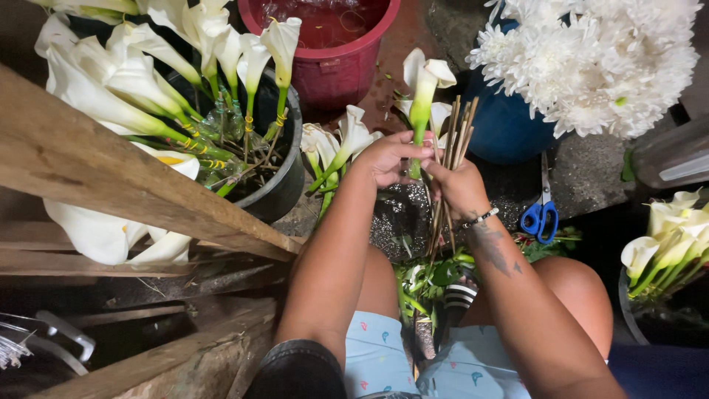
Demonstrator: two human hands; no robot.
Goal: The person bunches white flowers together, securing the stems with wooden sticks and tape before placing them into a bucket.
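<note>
White calla lily (424, 89) sits pinched at its stem by the left hand (384, 159), while the right hand (458, 185) is clamped on thin sticks (454, 140), blue scissors (540, 214) nearby.

left hand (384, 159): pinching lily (423, 89) stem
right hand (459, 188): gripping sticks (456, 137), lily
scissors (540, 214): ground, just right of hand

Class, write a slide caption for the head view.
Both hands, left hand and right hand, hold a white calla lily against thin sticks.
</note>
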